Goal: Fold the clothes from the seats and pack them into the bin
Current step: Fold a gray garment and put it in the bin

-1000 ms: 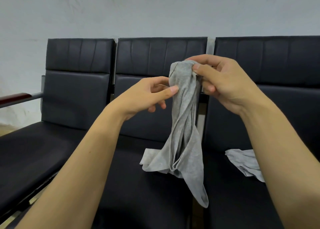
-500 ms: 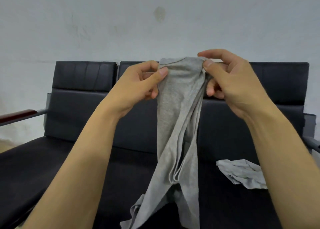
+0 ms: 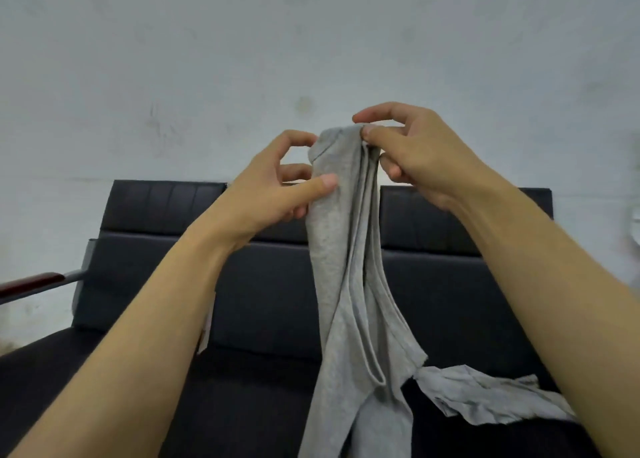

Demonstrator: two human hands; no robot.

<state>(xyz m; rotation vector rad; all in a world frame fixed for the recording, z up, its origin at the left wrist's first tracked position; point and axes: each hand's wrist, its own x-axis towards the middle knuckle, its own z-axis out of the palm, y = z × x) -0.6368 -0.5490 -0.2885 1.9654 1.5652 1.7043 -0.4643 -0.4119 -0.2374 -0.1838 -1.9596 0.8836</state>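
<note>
No brand, label or writing could be read anywhere in the frame. There were two grey garments and two hands, in front of a row of black padded seats [image 3: 263, 305] whose backs crossed the middle of the frame.

The grey garment [image 3: 346, 284] hung at centre frame as a long bunched column — soft heathered knit, with hemmed edges running down its right side and looping near the bottom, its lower end leaving the frame at the bottom edge. The left hand [image 3: 273, 187] pinched its upper left edge, thumb pressed on the front of the cloth and fingers curled behind. The right hand [image 3: 415, 152] pinched the very top, thumb and forefinger closed on the gathered fabric.

The second grey garment [image 3: 485, 398] lay crumpled on the seat at lower right — flat, wrinkled, partly behind the right forearm.

A red-brown armrest [image 3: 31, 282] showed at the left edge, below a pale wall [image 3: 311, 42].
</note>
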